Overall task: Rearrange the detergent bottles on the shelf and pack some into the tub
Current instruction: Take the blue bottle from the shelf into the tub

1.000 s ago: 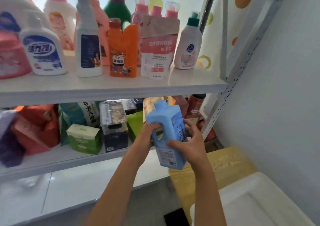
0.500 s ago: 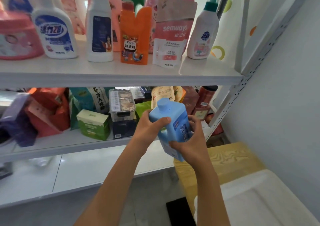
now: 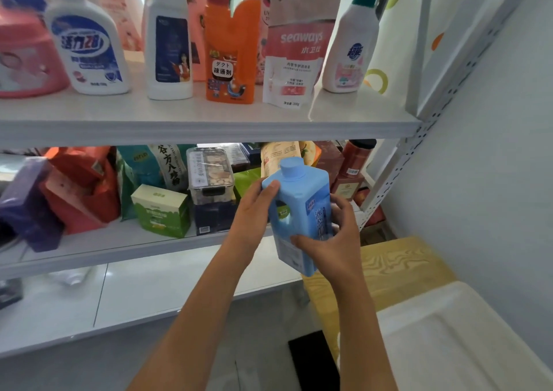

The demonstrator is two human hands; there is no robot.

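Both hands hold the blue bottle (image 3: 299, 211) upright below the upper shelf (image 3: 209, 127): left hand (image 3: 254, 211) grips the handle side, right hand (image 3: 332, 241) supports the base, steadying it for placement.

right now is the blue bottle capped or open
Capped. The blue plastic bottle has its round blue cap seated on the neck, and it is held slightly tilted between the left hand and right hand.

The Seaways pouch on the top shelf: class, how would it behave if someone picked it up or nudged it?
The Seaways pouch looks like soft film, so it would probably flex when gripped. It stands tall on a narrow base, so a nudge could tip it against the orange bottle. Likely light for its size.
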